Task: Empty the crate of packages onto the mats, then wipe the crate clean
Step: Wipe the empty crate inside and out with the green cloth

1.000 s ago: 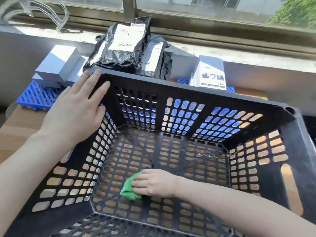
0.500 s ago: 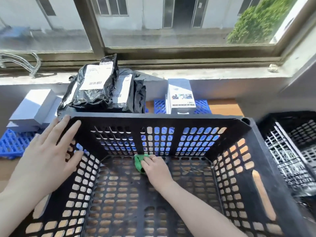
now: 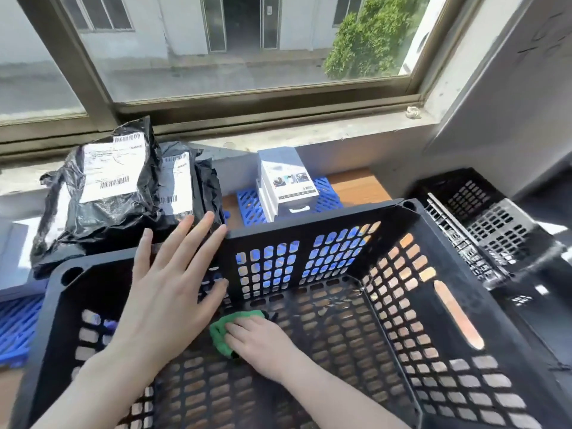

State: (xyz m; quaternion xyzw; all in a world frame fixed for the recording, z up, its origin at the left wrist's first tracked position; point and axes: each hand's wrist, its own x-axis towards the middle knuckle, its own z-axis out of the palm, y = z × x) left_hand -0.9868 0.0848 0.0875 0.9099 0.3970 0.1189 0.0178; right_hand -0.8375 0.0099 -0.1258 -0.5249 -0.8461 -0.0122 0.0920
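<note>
A black perforated crate (image 3: 312, 226) fills the foreground, with no packages inside. My right hand (image 3: 263, 343) presses a green cloth (image 3: 230, 328) onto the crate floor near the far wall. My left hand (image 3: 168, 283) lies flat with fingers spread over the crate's far-left rim and wall. Black plastic mailer packages (image 3: 108, 193) with white labels lean behind the crate on the left. A white boxed package (image 3: 286, 184) stands on a blue mat (image 3: 328, 193) beyond the far rim.
A second black crate (image 3: 492, 224) sits at the right, against the wall. Another blue mat (image 3: 17, 326) and pale boxes (image 3: 12, 243) lie at the left edge. A window sill (image 3: 278, 134) and window run along the back. Wooden tabletop (image 3: 356, 187) shows behind the crate.
The view has tilted up and turned. My left hand slid from the left wall to the far rim. My right hand wiped the cloth forward to the far wall, then back a little.
</note>
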